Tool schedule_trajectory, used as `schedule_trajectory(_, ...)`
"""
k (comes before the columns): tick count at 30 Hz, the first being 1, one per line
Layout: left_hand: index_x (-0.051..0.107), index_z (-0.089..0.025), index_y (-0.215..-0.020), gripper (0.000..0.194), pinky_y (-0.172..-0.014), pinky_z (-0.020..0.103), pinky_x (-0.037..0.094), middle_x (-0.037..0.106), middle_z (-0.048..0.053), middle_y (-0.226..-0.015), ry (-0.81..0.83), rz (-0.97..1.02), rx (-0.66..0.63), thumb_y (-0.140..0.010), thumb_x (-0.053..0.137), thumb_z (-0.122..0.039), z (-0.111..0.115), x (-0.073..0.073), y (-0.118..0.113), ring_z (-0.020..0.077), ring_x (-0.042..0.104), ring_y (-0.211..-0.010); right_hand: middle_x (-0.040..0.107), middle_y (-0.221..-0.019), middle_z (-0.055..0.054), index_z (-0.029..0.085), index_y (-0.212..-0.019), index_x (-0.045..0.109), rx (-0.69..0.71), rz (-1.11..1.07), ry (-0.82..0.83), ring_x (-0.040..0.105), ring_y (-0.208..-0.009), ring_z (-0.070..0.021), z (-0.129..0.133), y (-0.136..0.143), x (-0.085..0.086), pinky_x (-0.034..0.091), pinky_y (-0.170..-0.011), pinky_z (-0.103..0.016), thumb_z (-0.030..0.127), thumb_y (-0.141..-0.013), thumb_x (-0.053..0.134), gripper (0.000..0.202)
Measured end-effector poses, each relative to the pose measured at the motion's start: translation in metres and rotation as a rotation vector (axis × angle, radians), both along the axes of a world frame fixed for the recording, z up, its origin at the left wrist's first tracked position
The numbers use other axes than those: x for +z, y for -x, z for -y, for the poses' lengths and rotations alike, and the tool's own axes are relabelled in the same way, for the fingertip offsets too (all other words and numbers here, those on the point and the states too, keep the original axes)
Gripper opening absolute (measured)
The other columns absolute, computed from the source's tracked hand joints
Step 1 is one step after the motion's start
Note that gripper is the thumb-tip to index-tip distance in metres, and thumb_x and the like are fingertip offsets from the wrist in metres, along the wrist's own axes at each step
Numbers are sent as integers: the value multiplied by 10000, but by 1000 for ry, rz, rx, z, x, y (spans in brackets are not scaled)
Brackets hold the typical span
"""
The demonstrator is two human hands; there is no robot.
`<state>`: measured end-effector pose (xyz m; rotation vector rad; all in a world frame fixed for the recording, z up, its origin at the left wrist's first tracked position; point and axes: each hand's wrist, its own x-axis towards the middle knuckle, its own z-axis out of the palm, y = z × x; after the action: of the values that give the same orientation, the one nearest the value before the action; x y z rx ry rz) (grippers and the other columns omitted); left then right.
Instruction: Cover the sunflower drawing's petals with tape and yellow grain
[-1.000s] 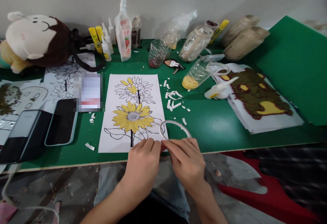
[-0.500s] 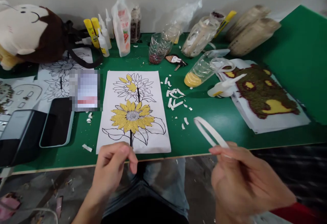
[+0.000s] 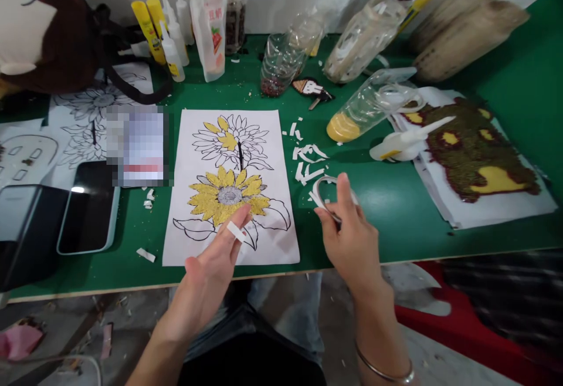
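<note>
My left hand (image 3: 211, 283) is over the lower edge of the flower drawing (image 3: 281, 245), fingers stretched out, with a short white strip (image 3: 236, 232) lying across them. To the right of the sheet, my right hand (image 3: 354, 245) holds a thin white ring (image 3: 320, 185), like a roll of tape, between thumb and fingers, the index finger raised. The lower flower (image 3: 206, 201) has yellow petals and a grey centre; three petals of the upper flower are yellow, the rest only outlined. White scraps (image 3: 308, 154) lie beside the sheet.
Behind stand glue bottles (image 3: 173, 57), a pouch (image 3: 207, 28) and clear cups (image 3: 281, 63). At right are a cup of yellow grains (image 3: 343, 128), a white glue bottle (image 3: 398, 144) and a brown-and-yellow picture (image 3: 484, 151). A phone (image 3: 89, 207) lies at left.
My right hand has moved left and turned, still holding the white ring. My left hand has moved up over the sheet and opened out, with a strip now across its fingers.
</note>
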<state>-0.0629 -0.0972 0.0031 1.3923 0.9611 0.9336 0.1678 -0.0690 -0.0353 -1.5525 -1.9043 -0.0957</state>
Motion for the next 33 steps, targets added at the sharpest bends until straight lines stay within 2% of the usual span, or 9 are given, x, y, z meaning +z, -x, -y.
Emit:
schedule_trajectory(2,262,-269,-1426,788,-1077,397,374,292,57,-1492,-37,-18,-9,-799,-43,-637,1,-3,-1,202,291,-1362,687,-804,-51,218,-1449,211,-26,37,44,591,-717,-185,0,1,1,484,-779,-378,185,-858,535,675)
schedule_trajectory(4,227,-284,-1435,795,-1085,412,358,263,51,-1504,-75,-32,-28,-789,-72,-637,4,-7,-3,200,240,-1382,675,-966,-105,210,-1345,428,-22,-2,55,596,-888,-238,3,10,8,453,-858,-459,240,-830,582,539)
schedule_trajectory(6,207,-290,-1439,797,-1075,439,367,270,66,-1500,-113,-87,-30,-783,-75,-643,7,-11,-7,207,221,-1390,661,-1006,-111,196,-1135,603,43,-210,77,594,-966,-235,10,26,18,487,-830,-414,234,-819,589,319)
schedule_trajectory(9,178,-294,-1445,803,-1062,471,373,298,96,-1483,-175,-220,-29,-769,4,-691,12,-13,-11,233,220,-1393,679,-859,-41,200,-1019,618,241,-701,476,634,-750,-131,21,54,32,535,-668,-270,222,-841,536,197)
schedule_trajectory(11,128,-296,-1454,789,-1087,492,320,198,83,-1521,-181,-266,-75,-781,50,-701,15,-11,-12,248,152,-1410,650,-733,-5,189,-923,610,326,-1003,694,615,-642,-102,26,68,36,522,-575,-220,248,-833,539,129)
schedule_trajectory(16,116,-300,-1453,609,-1110,486,267,66,61,-1543,-281,-494,-75,-900,148,-553,15,-2,-7,242,88,-1422,571,-598,35,185,-725,547,351,-1343,849,544,-542,-71,27,71,31,453,-497,-180,289,-813,576,139)
schedule_trajectory(22,440,-320,-1312,410,-1035,551,279,317,90,-1420,-684,-816,262,-909,406,-250,8,-8,-7,298,356,-1275,531,-594,46,187,-705,524,348,-1019,802,488,-558,-63,28,65,42,383,-490,-170,227,-842,517,143)
schedule_trajectory(29,474,-229,-1272,440,-953,476,403,553,115,-1210,-631,-961,507,-840,540,-171,1,-7,-2,255,511,-1108,510,-652,49,200,-778,489,261,-622,500,481,-573,-53,32,58,46,376,-513,-167,141,-867,464,109)
schedule_trajectory(33,573,-188,-1124,346,-876,365,474,621,77,-1074,-658,-865,405,-795,592,-81,4,1,-3,191,563,-1004,569,-713,4,188,-807,500,274,-304,369,513,-649,-100,31,57,45,408,-577,-223,95,-868,423,135)
